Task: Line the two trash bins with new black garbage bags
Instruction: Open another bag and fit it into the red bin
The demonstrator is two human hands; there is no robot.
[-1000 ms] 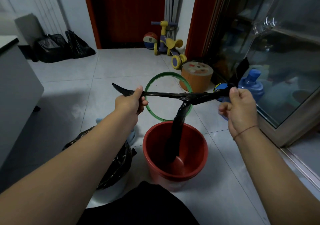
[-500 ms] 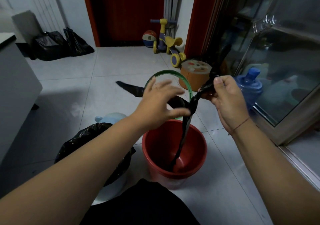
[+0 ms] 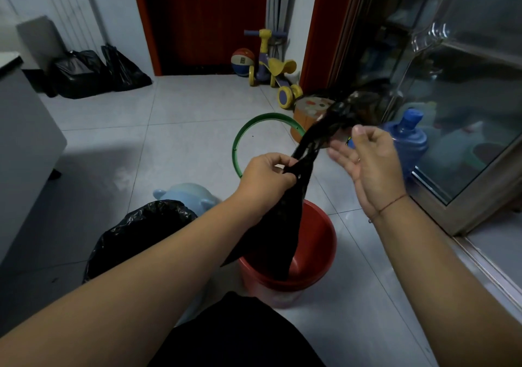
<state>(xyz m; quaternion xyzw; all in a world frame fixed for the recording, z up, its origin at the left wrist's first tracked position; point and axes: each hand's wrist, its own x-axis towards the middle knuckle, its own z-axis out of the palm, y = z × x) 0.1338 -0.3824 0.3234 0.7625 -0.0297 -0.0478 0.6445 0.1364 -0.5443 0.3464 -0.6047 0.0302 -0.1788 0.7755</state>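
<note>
- Left hand (image 3: 268,174): fingers curled round the middle of the black garbage bag (image 3: 285,225), gripping it above the red bin (image 3: 324,242).
- Right hand (image 3: 367,166): palm turned inward with fingers spread and relaxed, just beside the bag's upper stretch. Whether it touches the bag cannot be told.
- Black garbage bag: bunched into a long strip. Its blurred upper end rises past the right thumb and its lower end hangs down inside the red bin.
- Red bin: upright on the tiled floor (image 3: 183,106), unlined.
- Black-lined bin (image 3: 135,233): just left of the red bin, partly hidden by the left forearm.
- Green ring (image 3: 236,146): flat on the floor beyond the bins.
- Blue water bottle (image 3: 409,140): beside the glass door.
</note>
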